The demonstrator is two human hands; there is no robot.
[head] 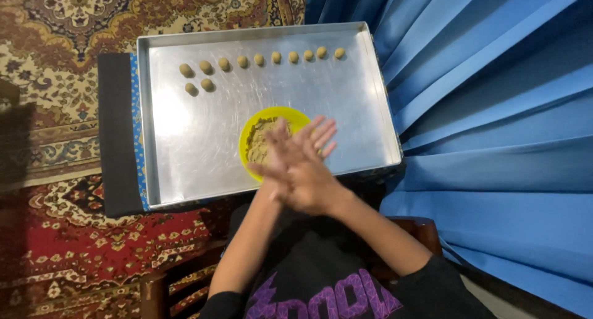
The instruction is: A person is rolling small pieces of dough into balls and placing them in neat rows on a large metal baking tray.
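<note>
The fingers [324, 134] are lying flat and stretched out, the right hand [309, 171] pressing palm-down across the left hand [278, 158], both hovering just above the near edge of the yellow bowl [272, 116]; whether a lump of dough is sitting between the palms is hidden, so I cannot tell if they are grasping anything. Judging by the pose, a rolling step seems to be under way, and setting a ball down would call for parting the palms gently. The bowl is holding a crumbly, tan dough [259, 145] and is sitting on the near half of a shiny rectangular metal tray [185, 146]. Beyond the bowl, along the tray's far side, small smooth dough balls [259, 59] are lining up in a row, with two more starting a second row at its left end. The tray is resting on a dark board [117, 134] over a patterned rug [55, 59], with blue curtain folds [494, 109] hanging to the bowl's right.
</note>
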